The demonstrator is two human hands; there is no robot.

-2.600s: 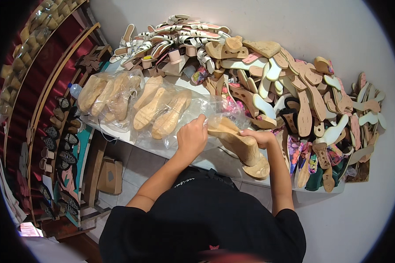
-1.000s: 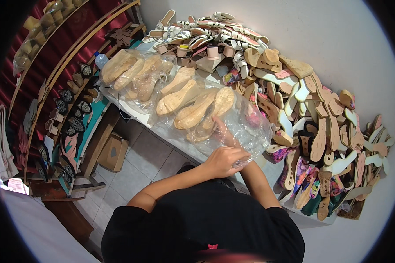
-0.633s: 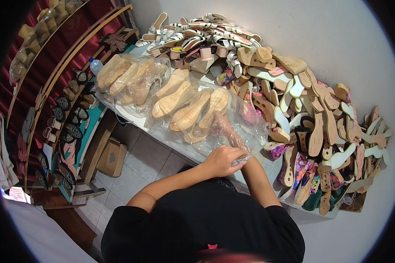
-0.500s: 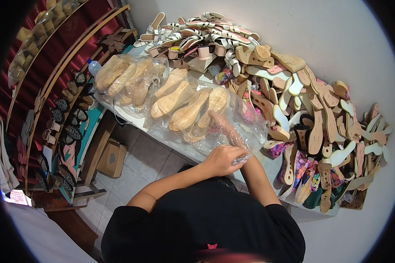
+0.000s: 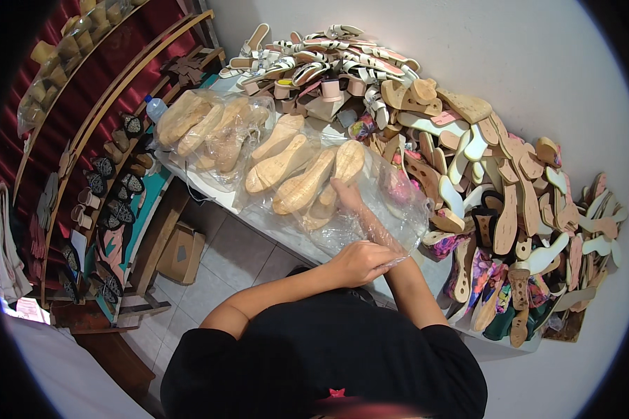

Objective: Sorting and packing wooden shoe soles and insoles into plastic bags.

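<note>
My left hand (image 5: 362, 264) is closed on the gathered edge of a clear plastic bag (image 5: 398, 202), just over my right forearm. My right arm reaches inside this bag. Through the plastic, my right hand (image 5: 349, 195) shows at the near end of a pale wooden shoe sole (image 5: 349, 160), its fingers closed about that end and partly blurred by the film. Beside it in the bag lie more wooden soles, one of them a long wooden sole (image 5: 304, 183) just to the left.
Another plastic bag of wooden soles (image 5: 203, 133) lies on the table's left. White sandals (image 5: 321, 56) are heaped at the back. Loose soles and wedge heels (image 5: 503, 188) are piled on the right. A shoe rack (image 5: 112, 188) stands left, with a cardboard box (image 5: 182, 255) on the floor.
My right hand has drawn slightly back toward me inside the bag. My left hand, still on the bag's edge, has shifted a little lower. The whole view has moved slightly.
</note>
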